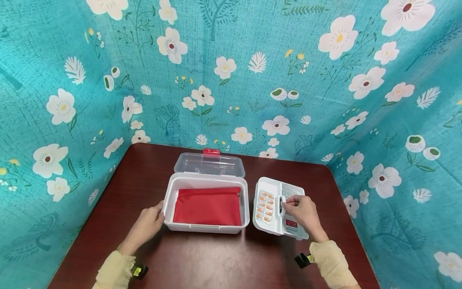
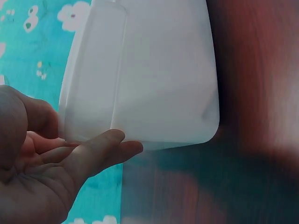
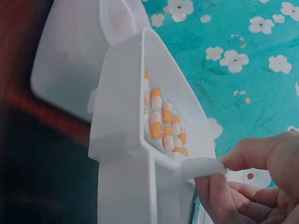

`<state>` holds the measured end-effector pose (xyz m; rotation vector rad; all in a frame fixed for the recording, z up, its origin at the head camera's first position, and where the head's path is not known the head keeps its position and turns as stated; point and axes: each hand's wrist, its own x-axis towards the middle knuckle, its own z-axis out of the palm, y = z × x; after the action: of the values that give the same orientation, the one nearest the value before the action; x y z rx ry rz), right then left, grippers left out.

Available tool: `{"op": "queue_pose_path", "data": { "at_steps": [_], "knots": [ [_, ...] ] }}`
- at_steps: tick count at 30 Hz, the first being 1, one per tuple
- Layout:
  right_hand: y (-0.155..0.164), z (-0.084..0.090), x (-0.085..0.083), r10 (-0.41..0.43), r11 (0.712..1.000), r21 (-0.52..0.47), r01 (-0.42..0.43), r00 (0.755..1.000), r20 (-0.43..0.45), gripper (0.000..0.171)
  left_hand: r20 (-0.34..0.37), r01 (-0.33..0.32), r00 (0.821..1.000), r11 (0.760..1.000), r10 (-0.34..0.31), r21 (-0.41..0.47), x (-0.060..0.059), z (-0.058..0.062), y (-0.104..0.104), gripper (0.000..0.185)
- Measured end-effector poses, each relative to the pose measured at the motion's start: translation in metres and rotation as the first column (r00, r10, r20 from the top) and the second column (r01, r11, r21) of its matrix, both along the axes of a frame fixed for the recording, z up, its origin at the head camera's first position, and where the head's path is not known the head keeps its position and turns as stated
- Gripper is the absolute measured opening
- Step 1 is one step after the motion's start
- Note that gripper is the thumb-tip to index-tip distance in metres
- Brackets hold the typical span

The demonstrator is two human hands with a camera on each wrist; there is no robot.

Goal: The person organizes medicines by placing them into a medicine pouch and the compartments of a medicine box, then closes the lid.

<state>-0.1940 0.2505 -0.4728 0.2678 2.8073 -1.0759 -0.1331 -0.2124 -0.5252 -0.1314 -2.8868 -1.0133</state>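
A white plastic storage box stands with its clear lid folded back behind it. Inside lies a red zippered pouch. My left hand grips the box's left wall by the rim, fingers and thumb on either side of it. To the right, my right hand pinches the center handle of a white divided tray between thumb and fingers. The tray's left compartment carries a blister pack of orange-and-white capsules. In its right compartment, partly behind the hand, is a red-labelled pack.
A dark reddish-brown table lies beneath everything. Blue-green floral cloth hangs behind it and along both sides. The red latch of the lid points toward the back cloth. The tray is close to the box's right side.
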Motion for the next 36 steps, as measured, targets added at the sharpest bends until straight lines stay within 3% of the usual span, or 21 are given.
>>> {"op": "queue_pose_path", "data": {
  "at_steps": [8,16,29,36],
  "knots": [
    [-0.019,0.015,-0.002,0.046,0.998,-0.031,-0.046,0.999,-0.003,0.026,0.000,0.010,1.000,0.999,-0.010,0.039,0.010,-0.006,0.040,0.035],
    [-0.060,0.014,-0.008,0.101,0.992,-0.075,-0.104,0.994,-0.045,0.018,0.002,0.029,1.000,0.996,-0.029,0.088,0.009,-0.008,0.066,0.039],
    [-0.116,0.001,-0.011,0.197,0.972,-0.108,-0.208,0.975,-0.103,0.010,0.048,0.041,0.998,0.990,-0.048,0.133,0.005,-0.010,0.079,0.037],
    [-0.132,-0.004,-0.010,0.163,0.979,-0.108,-0.174,0.982,-0.098,0.013,0.094,0.027,0.995,0.986,-0.043,0.162,0.005,-0.008,0.078,0.040]
  ]
}}
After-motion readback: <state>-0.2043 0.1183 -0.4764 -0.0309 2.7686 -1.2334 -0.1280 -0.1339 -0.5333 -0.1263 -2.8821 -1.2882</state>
